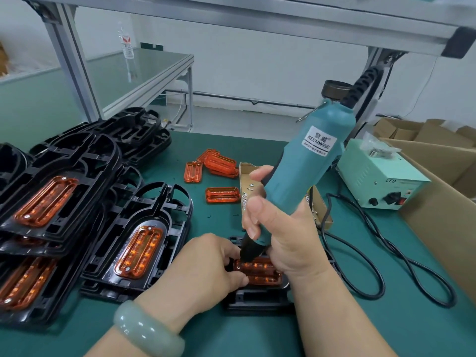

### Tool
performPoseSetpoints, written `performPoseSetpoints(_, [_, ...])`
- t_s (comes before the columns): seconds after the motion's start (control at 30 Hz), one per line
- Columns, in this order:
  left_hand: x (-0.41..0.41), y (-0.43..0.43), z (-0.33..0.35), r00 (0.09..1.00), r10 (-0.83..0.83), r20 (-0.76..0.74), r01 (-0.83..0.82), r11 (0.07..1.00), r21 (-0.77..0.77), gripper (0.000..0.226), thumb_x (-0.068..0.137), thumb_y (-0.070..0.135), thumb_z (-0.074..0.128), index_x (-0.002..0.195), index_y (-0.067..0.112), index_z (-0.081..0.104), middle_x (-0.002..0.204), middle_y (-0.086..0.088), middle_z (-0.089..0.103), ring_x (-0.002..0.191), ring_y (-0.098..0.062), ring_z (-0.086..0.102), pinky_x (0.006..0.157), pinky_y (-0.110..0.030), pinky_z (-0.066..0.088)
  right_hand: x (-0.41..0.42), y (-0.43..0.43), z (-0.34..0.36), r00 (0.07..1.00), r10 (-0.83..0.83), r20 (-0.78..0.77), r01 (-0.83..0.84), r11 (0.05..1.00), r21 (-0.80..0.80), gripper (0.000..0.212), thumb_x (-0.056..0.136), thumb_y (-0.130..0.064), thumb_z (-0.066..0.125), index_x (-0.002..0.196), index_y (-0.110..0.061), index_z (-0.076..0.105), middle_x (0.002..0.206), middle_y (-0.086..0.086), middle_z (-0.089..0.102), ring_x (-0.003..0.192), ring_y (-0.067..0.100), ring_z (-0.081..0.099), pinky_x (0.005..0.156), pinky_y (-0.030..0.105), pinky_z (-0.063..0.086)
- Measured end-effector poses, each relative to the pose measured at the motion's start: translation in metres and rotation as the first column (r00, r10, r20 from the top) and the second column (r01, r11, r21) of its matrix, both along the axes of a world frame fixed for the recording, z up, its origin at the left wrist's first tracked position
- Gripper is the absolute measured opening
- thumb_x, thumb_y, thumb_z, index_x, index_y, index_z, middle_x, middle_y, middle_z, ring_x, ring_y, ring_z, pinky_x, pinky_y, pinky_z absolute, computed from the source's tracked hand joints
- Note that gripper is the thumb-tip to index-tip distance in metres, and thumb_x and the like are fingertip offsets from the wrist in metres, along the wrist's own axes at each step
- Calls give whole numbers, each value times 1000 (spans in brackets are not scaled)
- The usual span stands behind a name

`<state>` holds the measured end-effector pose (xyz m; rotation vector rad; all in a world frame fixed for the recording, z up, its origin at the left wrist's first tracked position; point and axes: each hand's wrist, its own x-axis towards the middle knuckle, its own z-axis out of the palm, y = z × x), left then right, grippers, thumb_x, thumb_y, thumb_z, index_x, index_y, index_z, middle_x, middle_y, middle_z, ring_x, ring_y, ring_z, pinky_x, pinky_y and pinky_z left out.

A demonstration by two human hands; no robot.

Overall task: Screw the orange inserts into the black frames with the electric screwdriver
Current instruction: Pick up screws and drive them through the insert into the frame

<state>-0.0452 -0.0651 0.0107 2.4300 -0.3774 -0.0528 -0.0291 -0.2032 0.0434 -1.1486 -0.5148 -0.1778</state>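
A green table (347, 331) is seen in a room with a white wall (270, 68). A blue-green screwdriver (309, 163) is gripped by the right hand (283, 228), with the fingers wrapped tight round its lower half. It is tilted, so its top leans away to the right. Right under the screwdriver, its black tip is set on the left end of an orange insert (260, 273). The insert is laid in a black frame (257, 297) that lies flat on the table. The insert's left end is pinched by the left hand (206, 264), and a pale green bracelet (146, 328) is worn on that wrist. Left of the screwdriver, stacks (85, 155) of black frames are piled, some with orange inserts fitted. Just behind the screwdriver and a bit left, loose inserts (221, 194) are spread beside a cardboard tray (243, 181) of small screws. Right of the screwdriver a pale green power box (381, 181) is placed, and a black cable (383, 280) is looped on the table. Brown boxes (450, 222) are kept further right. Far behind and left of the screwdriver, a bottle (126, 45) is stood on a glass table (154, 65). A grey metal bar (257, 19) is fixed above the screwdriver.
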Motion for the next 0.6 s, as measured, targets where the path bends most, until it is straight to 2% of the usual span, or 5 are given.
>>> performPoseSetpoints(0.27, [1,-1,1,1000,-4,-24,4,1000,4,41,74,43,76,112,34,66,83,19,53,74,4,51,58,-3,30,-2,-2,-1,996,-82,-21,83,995,62,19,78,-21,66,96,-27,65,57,-4,49,42,14,44,50,27,42])
performPoseSetpoints(0.47, [2,-1,2,999,-7,-40,7,1000,13,42,74,42,77,114,34,66,85,19,55,77,2,53,59,-5,32,-6,-1,1,992,-123,-29,125,988,91,22,81,-21,63,102,-17,59,59,-5,51,43,14,44,49,26,42])
performPoseSetpoints(0.6, [2,-1,4,999,-2,-42,2,1000,22,43,74,42,77,115,34,65,84,19,53,75,3,51,58,-4,30,-10,-1,1,990,-139,-23,141,987,79,22,81,-23,63,101,-18,59,58,-5,51,43,14,44,49,25,42])
